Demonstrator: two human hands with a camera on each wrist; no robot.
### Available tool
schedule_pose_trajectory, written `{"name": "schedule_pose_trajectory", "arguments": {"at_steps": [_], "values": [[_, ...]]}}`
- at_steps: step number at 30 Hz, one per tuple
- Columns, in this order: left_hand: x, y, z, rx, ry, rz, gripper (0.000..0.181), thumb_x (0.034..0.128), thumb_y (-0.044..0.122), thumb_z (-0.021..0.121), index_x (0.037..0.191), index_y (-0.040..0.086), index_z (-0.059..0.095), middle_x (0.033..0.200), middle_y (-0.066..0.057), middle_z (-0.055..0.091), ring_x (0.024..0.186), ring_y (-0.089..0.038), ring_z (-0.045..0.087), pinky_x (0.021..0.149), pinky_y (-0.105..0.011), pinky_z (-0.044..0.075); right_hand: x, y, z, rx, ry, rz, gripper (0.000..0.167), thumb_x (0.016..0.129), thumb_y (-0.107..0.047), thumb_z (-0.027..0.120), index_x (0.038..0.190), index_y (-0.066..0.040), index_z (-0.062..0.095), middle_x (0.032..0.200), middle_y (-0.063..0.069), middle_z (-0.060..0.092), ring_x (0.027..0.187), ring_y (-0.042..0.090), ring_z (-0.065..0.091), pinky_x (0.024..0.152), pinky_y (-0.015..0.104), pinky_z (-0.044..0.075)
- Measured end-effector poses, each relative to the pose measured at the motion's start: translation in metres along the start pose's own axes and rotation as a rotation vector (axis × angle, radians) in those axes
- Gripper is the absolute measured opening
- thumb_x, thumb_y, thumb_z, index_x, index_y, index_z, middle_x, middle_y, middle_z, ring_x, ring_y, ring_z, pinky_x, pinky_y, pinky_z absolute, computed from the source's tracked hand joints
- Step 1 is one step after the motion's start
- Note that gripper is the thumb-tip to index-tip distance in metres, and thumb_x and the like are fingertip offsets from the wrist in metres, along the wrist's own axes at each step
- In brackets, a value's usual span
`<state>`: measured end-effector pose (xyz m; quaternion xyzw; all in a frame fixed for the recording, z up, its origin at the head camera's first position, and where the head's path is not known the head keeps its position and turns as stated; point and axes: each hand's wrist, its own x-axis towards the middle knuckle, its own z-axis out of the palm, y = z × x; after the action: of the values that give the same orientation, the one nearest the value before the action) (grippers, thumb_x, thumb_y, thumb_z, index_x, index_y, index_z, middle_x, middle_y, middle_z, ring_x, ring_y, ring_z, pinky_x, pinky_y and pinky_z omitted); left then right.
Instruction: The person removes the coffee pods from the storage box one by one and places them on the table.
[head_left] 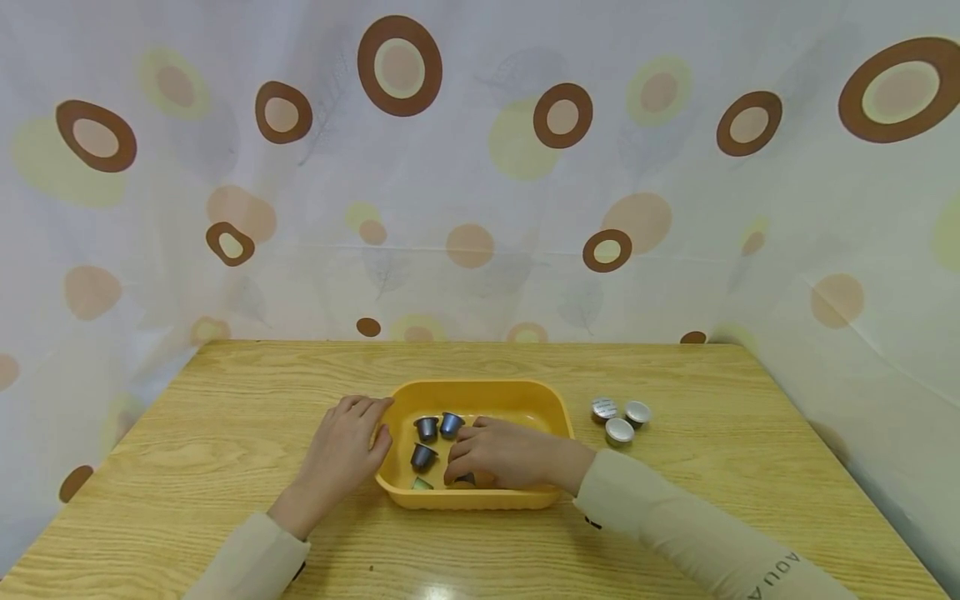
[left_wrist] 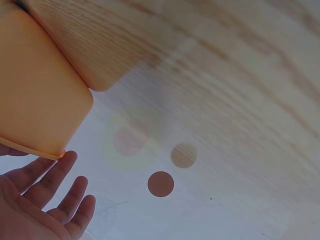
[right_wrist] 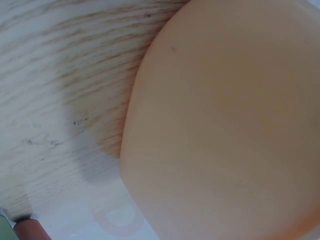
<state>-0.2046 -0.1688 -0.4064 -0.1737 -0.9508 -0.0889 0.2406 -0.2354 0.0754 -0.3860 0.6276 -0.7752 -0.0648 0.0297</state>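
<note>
A yellow plastic basket [head_left: 472, 500] stands on the wooden table. My left hand [head_left: 343, 450] rests on its left rim, thumb over the inner side; in the left wrist view the fingers [left_wrist: 45, 182] are loosely spread and touch the rim. My right hand [head_left: 498, 454] reaches into the basket with fingers bent down, holding a dark coffee capsule [head_left: 466, 478], mostly hidden below them. Nearby in the basket lie a grey capsule [head_left: 426, 428], a blue capsule [head_left: 452, 425], a dark capsule [head_left: 423, 457] and a partly hidden green capsule [head_left: 422, 483].
Right of the basket, three capsules stand lid up: one with a silver printed lid [head_left: 603, 408], a pale-lidded one [head_left: 637, 413] and another pale-lidded one [head_left: 619, 432]. A patterned white curtain [head_left: 472, 208] surrounds the table [head_left: 225, 433] at the back and sides.
</note>
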Motion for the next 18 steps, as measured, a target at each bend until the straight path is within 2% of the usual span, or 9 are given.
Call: {"name": "schedule_pose_trajectory", "arguments": {"at_steps": [18], "values": [[0.0001,-0.0004,0.0002,-0.003,0.010,0.007,0.034,0.0827,0.017,0.061,0.115,0.008,0.062,0.104,-0.004,0.067,0.101,-0.025,0.056,0.086,-0.043,0.047,0.0007,0.0001,-0.0004,-0.038,0.013,-0.013,0.038,0.082,-0.012,0.066,0.114,-0.032,0.061,0.107,-0.014,0.062,0.099,0.006,0.054,0.077,0.023,0.045]]}}
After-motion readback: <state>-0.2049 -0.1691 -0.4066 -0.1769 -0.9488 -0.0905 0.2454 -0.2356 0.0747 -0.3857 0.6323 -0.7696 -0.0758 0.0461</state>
